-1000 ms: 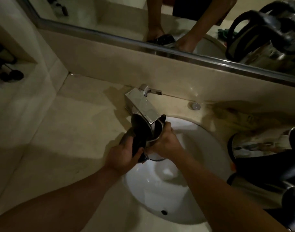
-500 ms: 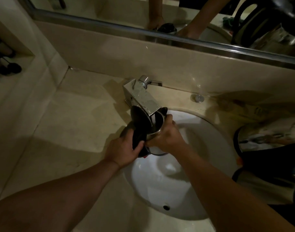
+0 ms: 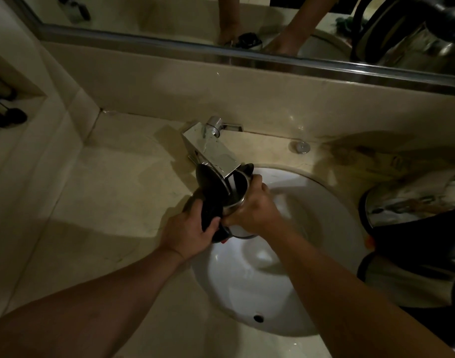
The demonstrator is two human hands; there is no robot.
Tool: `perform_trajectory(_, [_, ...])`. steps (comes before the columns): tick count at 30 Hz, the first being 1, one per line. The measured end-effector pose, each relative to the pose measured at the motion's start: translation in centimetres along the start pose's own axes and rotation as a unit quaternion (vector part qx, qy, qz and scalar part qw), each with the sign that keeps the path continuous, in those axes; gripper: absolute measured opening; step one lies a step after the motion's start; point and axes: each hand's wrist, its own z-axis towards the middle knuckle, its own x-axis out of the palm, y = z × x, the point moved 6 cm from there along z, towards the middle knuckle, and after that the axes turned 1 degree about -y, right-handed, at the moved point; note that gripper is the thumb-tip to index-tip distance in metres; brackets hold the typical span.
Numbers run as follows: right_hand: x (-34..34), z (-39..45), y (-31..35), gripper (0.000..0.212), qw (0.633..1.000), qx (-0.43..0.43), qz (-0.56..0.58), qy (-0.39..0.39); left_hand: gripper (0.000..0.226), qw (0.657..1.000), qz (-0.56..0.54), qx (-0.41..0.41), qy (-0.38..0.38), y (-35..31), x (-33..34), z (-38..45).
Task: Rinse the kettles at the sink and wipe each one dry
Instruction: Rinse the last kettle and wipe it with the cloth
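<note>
While the kettle (image 3: 236, 202) hangs over the white sink (image 3: 324, 202) with its open mouth tucked under the faucet (image 3: 213, 153), it reads as a stiff steel shell with a hinged black lid (image 3: 211, 182) standing up, probably light when empty but growing heavier as water collects. Wet polished steel is slippery, so the black handle looks the surest place to hold it, with a second palm around the body for steadiness. That is how it is held: the left hand (image 3: 189, 229) has its grip clamped around the black handle, and the right hand (image 3: 252, 209) has its grip wrapped around the steel body, fingers reaching up to the rim. Whether water is running I cannot tell in this dim light. Beyond the right grip, on the bench (image 3: 105, 189), stand more steel kettles (image 3: 412, 202) with black handles, crowded near the basin edge; a careless swing of the held one could knock them. Past both grips, behind the faucet, a mirror (image 3: 169, 16) shows the same hands.
</note>
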Motion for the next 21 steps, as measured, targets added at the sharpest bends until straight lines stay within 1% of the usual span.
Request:
perform_trajectory(8, [0.2, -0.1, -0.1, 0.122, 1.000, 0.000, 0.009, -0.006, 0.047, 1.000, 0.005, -0.002, -0.004, -0.3, -0.2, 0.0])
perform_trajectory(12, [0.2, -0.3, 0.0, 0.125, 1.000, 0.003, 0.007, -0.007, 0.046, 1.000, -0.001, 0.011, -0.013, -0.7, -0.4, -0.1])
perform_trajectory(21, [0.3, -0.4, 0.1, 0.120, 1.000, -0.001, -0.005, -0.012, 0.049, 0.999, 0.019, 0.023, -0.028, -1.0, -0.7, -0.2])
